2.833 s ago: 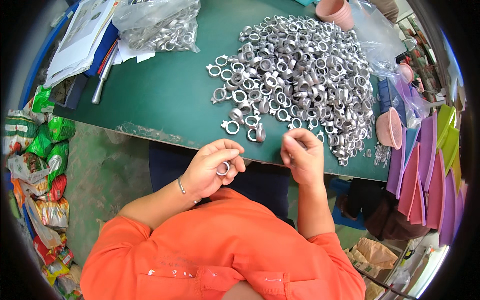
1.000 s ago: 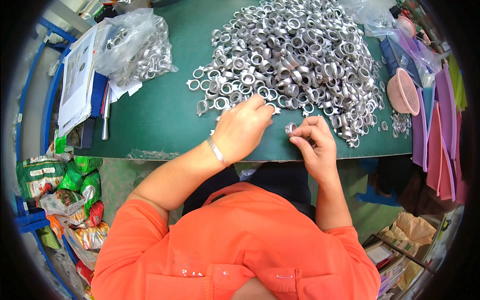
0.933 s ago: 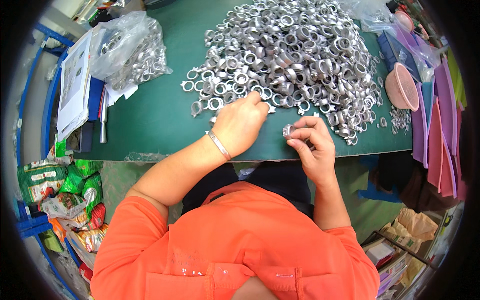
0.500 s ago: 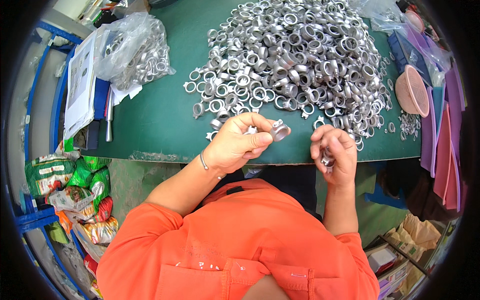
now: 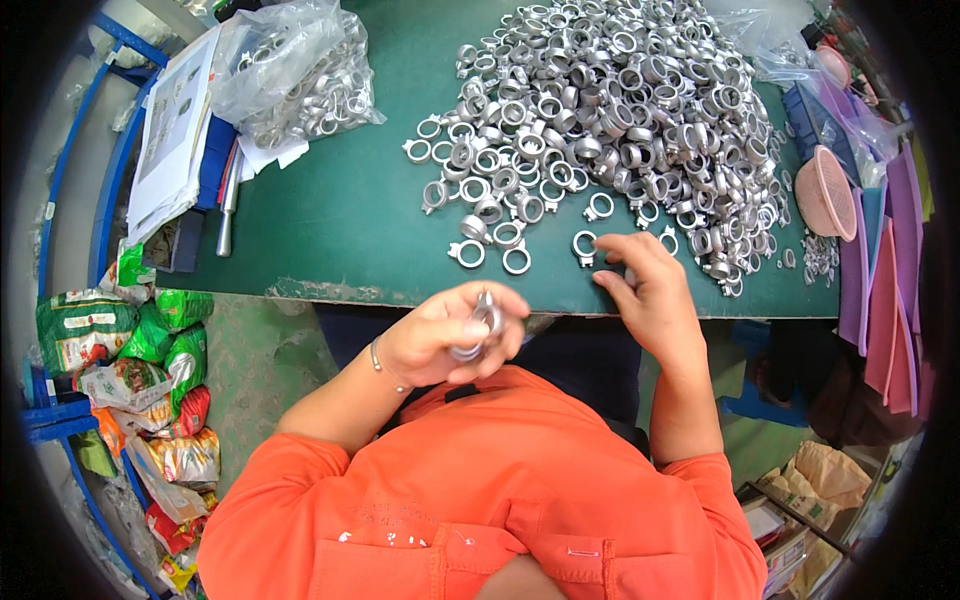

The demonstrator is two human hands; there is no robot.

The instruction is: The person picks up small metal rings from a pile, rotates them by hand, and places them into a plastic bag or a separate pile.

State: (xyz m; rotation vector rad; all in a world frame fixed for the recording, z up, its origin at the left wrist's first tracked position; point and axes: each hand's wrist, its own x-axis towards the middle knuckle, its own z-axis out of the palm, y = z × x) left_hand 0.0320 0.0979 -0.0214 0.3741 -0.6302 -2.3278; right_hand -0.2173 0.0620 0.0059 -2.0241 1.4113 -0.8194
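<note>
My left hand [image 5: 455, 335], held low before the table's front edge, is closed around silver metal rings [image 5: 488, 314]. At least two seem to be in it, but they are slightly blurred and partly behind the fingers. My right hand [image 5: 650, 290] is over the table's edge with thumb and forefinger apart. A single ring [image 5: 584, 236] with a small lug lies at its forefinger's tip; whether they touch I cannot tell. The curled fingers of that hand are partly hidden. Beyond both hands spreads a big heap of similar rings [image 5: 640, 110], with several loose ones at its near left side.
The green tabletop [image 5: 330, 220] carries a clear plastic bag of rings [image 5: 310, 90] and papers [image 5: 175, 130] at left. To the right stand a pink basket [image 5: 825, 195], a blue bin [image 5: 820, 125] and a small pile of little metal parts [image 5: 820, 258]. Blue shelving [image 5: 75, 180] borders the left.
My left hand has drawn back toward my body with its rings. My right hand has turned and reached slightly forward; the ring seen in its fingers before no longer shows there.
</note>
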